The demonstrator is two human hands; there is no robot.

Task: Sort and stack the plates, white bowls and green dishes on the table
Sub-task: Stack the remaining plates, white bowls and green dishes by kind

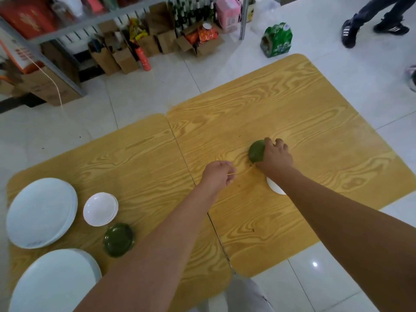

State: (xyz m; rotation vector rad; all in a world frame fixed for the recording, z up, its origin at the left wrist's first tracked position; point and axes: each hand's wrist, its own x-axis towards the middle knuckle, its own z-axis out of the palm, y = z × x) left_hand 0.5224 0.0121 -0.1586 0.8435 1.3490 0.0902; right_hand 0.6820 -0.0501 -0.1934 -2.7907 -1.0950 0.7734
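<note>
Head view: our right hand (275, 157) curls its fingers over the green dish (256, 152) on the table (315, 118); our left hand (217, 176) pinches a thin stick (231, 174). Our forearm could knock the white bowl (275, 188) beneath it.

Head-high wide view down onto table (292, 97)

Two wood-grain tabletops, the left tabletop (135, 158) and the right tabletop (292, 104), are standing edge to edge on the tiled floor (146, 93). A stack of white plates (40, 212), a second plate stack (54, 282), a stack of white bowls (100, 209) and a stack of green dishes (118, 239) are sitting close together on the left one. A lone green dish (256, 152) and a partly hidden white bowl (275, 188) are resting on the right one.
</note>
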